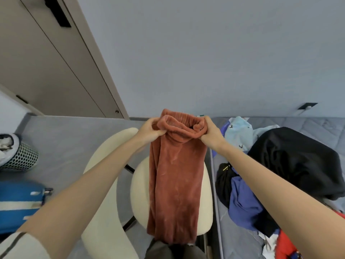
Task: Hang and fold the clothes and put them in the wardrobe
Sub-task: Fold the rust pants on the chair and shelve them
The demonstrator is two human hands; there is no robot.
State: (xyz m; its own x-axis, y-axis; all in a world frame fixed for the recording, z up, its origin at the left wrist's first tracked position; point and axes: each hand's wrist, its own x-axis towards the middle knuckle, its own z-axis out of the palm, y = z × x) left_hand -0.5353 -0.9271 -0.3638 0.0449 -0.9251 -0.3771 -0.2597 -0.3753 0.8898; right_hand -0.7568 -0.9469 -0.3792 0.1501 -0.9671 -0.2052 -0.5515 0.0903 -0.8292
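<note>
Still a big heap of clothes [276, 176] on the bed [317, 126] at right, none folded yet, so mostly left to do. Rust pants [175, 186] hang over the chair [207, 195], waistband gripped by left hand [151, 130] and right hand [209, 132].

Both arms are bare along all their visible length, down to the left hand [151, 130] and the right hand [211, 132]. At the near left corner, the left upper arm wears a short sleeve [16, 245] of pale grey-white cloth, crossed near its hem by one thin dark stripe. At the near edge, in the centre, creased dark olive-grey trousers [158, 249] show.
</note>
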